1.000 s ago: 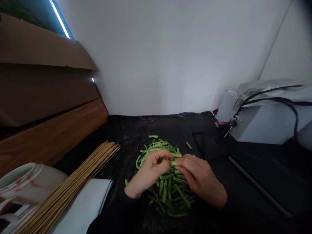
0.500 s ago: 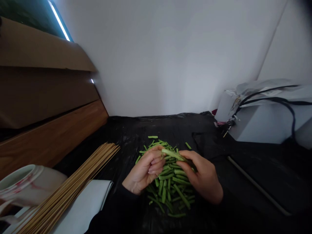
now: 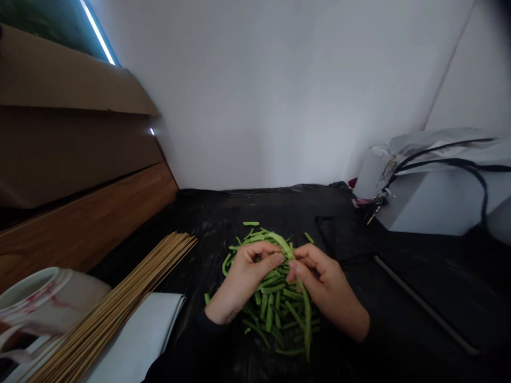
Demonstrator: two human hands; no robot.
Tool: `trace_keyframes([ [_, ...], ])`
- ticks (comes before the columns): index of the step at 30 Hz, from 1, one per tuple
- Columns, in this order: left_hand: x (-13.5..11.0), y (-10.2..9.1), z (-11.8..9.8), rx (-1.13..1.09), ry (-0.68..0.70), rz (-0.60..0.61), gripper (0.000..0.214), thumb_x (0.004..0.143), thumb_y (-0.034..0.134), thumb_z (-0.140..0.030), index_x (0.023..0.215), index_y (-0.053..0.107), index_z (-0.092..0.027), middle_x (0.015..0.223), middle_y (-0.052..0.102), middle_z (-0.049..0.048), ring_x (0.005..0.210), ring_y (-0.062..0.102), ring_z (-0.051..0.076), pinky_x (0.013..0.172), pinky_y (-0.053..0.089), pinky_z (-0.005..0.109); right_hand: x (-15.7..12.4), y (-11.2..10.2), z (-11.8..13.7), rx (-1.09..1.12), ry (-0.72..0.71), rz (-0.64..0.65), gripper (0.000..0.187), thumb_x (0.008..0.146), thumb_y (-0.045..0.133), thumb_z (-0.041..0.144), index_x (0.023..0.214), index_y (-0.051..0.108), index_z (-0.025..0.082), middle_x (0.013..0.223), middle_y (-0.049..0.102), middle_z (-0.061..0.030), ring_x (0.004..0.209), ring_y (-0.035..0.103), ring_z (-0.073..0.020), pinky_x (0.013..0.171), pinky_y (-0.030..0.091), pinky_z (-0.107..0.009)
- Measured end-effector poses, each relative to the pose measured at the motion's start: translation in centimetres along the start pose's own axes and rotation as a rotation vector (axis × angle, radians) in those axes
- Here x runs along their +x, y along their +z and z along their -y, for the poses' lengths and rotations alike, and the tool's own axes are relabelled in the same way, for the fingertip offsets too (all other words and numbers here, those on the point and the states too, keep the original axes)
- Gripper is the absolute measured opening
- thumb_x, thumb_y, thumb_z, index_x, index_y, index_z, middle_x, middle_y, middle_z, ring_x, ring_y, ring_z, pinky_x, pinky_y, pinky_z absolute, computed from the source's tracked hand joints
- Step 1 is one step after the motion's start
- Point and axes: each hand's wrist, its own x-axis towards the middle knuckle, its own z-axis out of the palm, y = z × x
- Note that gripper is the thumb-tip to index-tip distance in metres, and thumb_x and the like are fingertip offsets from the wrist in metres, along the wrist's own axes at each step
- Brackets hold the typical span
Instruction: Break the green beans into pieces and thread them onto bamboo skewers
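A long green bean (image 3: 307,314) curves between my hands, its upper end arching above my fingertips and its lower end hanging over the pile. My right hand (image 3: 331,287) is closed, pinching it around the middle between thumb and fingers. Thumb and index finger of my left hand (image 3: 248,270) close together against the same bean from the left side. Under both hands lies a heap of short cut green bean pieces (image 3: 269,311), partly covered by the hands.
Black plastic sheeting (image 3: 223,207) covers the table. At left are a bundle of thin wooden sticks (image 3: 147,282), a folded white sheet (image 3: 139,330), a white mug (image 3: 51,298) and a cardboard box (image 3: 72,154). A white box (image 3: 427,205) with black cables stands at right.
The bean has turned from lying across my right hand to hanging downward, its length now showing. My left hand has rolled over, its thumb and index finger now at the bean.
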Motion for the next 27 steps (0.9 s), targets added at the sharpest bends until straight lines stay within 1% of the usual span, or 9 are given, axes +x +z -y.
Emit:
trace_keyframes([
  [4, -0.1, 0.2, 0.1, 0.089, -0.032, 0.017, 0.022, 0.072, 0.075, -0.034, 0.081, 0.073, -0.013, 0.055, 0.048, -0.0033, 0.051, 0.038, 0.007, 0.05, 0.027, 0.021, 0.3, -0.2, -0.3, 0.075, 0.035, -0.034, 0.018, 0.092, 0.051, 0.039, 0.09, 0.053, 0.022, 0.07, 0.064, 0.0011, 0.053, 0.057, -0.0118, 0.048, 0.043, -0.023],
  [7, -0.2, 0.1, 0.2, 0.111, -0.061, 0.047, 0.023, 0.073, 0.075, -0.035, 0.082, 0.072, -0.014, 0.057, 0.05, -0.0024, 0.051, 0.039, 0.008, 0.05, 0.027, 0.022, 0.7, -0.6, -0.6, 0.138, 0.064, -0.066, 0.02, 0.092, 0.052, 0.042, 0.091, 0.052, 0.022, 0.069, 0.063, 0.0017, 0.049, 0.053, -0.0104, 0.044, 0.042, -0.022],
  [11, -0.3, 0.0, 0.2, 0.102, -0.062, 0.089, 0.019, 0.073, 0.074, -0.032, 0.08, 0.07, -0.014, 0.054, 0.047, -0.0042, 0.047, 0.035, 0.006, 0.047, 0.023, 0.021, 1.2, -0.9, -0.7, 0.21, 0.115, -0.091, 0.025, 0.091, 0.053, 0.046, 0.09, 0.052, 0.021, 0.066, 0.063, 0.0024, 0.045, 0.05, -0.0088, 0.041, 0.041, -0.021],
  [14, -0.3, 0.0, -0.1, 0.064, -0.071, 0.121, 0.013, 0.076, 0.07, -0.027, 0.079, 0.068, -0.014, 0.05, 0.041, -0.0067, 0.044, 0.028, 0.005, 0.044, 0.018, 0.021, 1.5, -1.1, -0.7, 0.253, 0.146, -0.118, 0.028, 0.089, 0.055, 0.048, 0.088, 0.052, 0.02, 0.066, 0.063, 0.0018, 0.045, 0.05, -0.0084, 0.041, 0.041, -0.02],
  [16, -0.2, 0.0, -0.2, -0.01, -0.082, 0.128, 0.008, 0.078, 0.065, -0.022, 0.077, 0.064, -0.014, 0.047, 0.035, -0.0082, 0.042, 0.024, 0.004, 0.043, 0.014, 0.021, 1.7, -1.2, -0.9, 0.305, 0.171, -0.129, 0.03, 0.087, 0.057, 0.049, 0.088, 0.053, 0.019, 0.067, 0.064, 0.0013, 0.045, 0.05, -0.0081, 0.04, 0.04, -0.02],
  [19, -0.1, -0.2, -0.3, -0.222, -0.106, 0.147, 0.004, 0.076, 0.057, -0.015, 0.072, 0.057, -0.015, 0.05, 0.032, -0.0081, 0.04, 0.021, 0.004, 0.041, 0.011, 0.02, 2.0, -1.3, -1.4, 0.416, 0.203, -0.142, 0.031, 0.086, 0.058, 0.05, 0.091, 0.055, 0.019, 0.069, 0.064, 0.0012, 0.047, 0.051, -0.0083, 0.041, 0.04, -0.019],
  [24, 0.2, -0.8, -0.5, -0.585, -0.128, 0.222, 0.011, 0.075, 0.051, -0.018, 0.065, 0.049, -0.016, 0.055, 0.035, -0.005, 0.04, 0.027, 0.004, 0.039, 0.016, 0.018, 2.2, -1.6, -1.9, 0.574, 0.259, -0.184, 0.034, 0.083, 0.062, 0.052, 0.092, 0.055, 0.02, 0.067, 0.062, 0.003, 0.048, 0.05, -0.0082, 0.04, 0.037, -0.019],
  [27, 0.4, -1.1, -0.8, -0.725, -0.129, 0.197, 0.019, 0.077, 0.051, -0.018, 0.06, 0.043, -0.016, 0.056, 0.034, -0.0047, 0.041, 0.027, 0.005, 0.038, 0.021, 0.018, 2.3, -1.7, -1.8, 0.615, 0.303, -0.207, 0.035, 0.081, 0.065, 0.051, 0.092, 0.055, 0.02, 0.064, 0.059, 0.004, 0.048, 0.049, -0.0082, 0.041, 0.036, -0.019],
])
